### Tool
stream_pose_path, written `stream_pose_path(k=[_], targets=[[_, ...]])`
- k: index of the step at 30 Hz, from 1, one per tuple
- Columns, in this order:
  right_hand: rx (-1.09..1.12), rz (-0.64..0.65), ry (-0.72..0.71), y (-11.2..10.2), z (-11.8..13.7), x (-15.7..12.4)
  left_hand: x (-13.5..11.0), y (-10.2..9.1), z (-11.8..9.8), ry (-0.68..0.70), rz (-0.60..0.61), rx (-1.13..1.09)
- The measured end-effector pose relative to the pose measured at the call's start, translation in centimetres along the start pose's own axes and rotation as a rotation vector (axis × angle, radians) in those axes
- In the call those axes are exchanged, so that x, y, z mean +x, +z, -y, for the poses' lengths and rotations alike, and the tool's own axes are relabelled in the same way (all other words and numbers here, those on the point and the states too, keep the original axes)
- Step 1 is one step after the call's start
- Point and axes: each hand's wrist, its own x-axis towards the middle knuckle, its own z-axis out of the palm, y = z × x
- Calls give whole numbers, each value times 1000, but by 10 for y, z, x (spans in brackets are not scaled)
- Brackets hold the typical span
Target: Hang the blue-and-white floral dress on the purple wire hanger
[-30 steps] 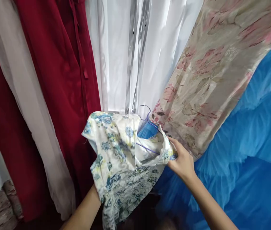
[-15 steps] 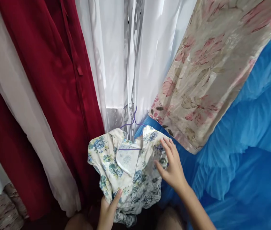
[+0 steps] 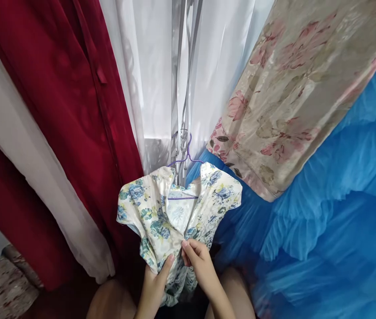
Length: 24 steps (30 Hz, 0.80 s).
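A white blouse (image 3: 156, 208) with blue and green flowers hangs on a thin purple hanger (image 3: 188, 155), its V-neck facing me. My left hand (image 3: 157, 279) is closed on the blouse's lower left side, thumb in front and the other fingers hidden behind the cloth. With thumb and fingers pinched, my right hand (image 3: 198, 261) grips the front edge just below the point of the neckline. The lower part of the blouse is bunched and partly hidden behind both hands.
White drapes (image 3: 157, 88) with hanging ribbons (image 3: 183, 79) are behind the hanger. Dark red fabric (image 3: 64, 88) and pale cloth (image 3: 41, 168) hang at left. A pink-flowered cloth (image 3: 284, 97) and blue ruffled fabric (image 3: 294, 221) fill the right. My knees (image 3: 113, 301) show below.
My right hand has moved from the blouse's right shoulder down to the centre front and closed on the cloth there. My left hand keeps its hold; the view has shifted slightly.
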Motion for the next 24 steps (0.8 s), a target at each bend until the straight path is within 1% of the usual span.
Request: stream_pose_path(k=[2,4,6,7,9,10,12,14,16,18,20,22,24], targets=[[67,-45,19,-7,-3,-8,0,-2,2,-7,-67,35],[109,-94,41,-12,-4,-16,0,-3,4,59,-187,112],[113,-123,54,-18,-2,-24,-2,-1,4,216,-322,224],[99,-130,51,-20,1,-27,-4,2,3,312,-364,285],[47,-123,43,-24,9,-32,-10,11,0,492,-384,393],[20,-110,42,-25,13,-35,-14,17,-2,565,-360,436],[-13,-74,43,-25,20,-39,-23,32,-6,637,-241,505],[-27,-46,34,-23,25,-44,-32,45,-8,630,-85,524],[-32,-38,18,-20,27,-49,-38,54,-9,570,38,491],[-23,-20,14,-16,28,-53,-42,55,-9,503,97,445],[15,5,31,-12,28,-56,-45,51,-12,458,130,436],[79,-1,67,-9,28,-58,-48,46,-17,458,152,444],[154,-39,121,-7,29,-55,-50,41,-23,471,174,451]])
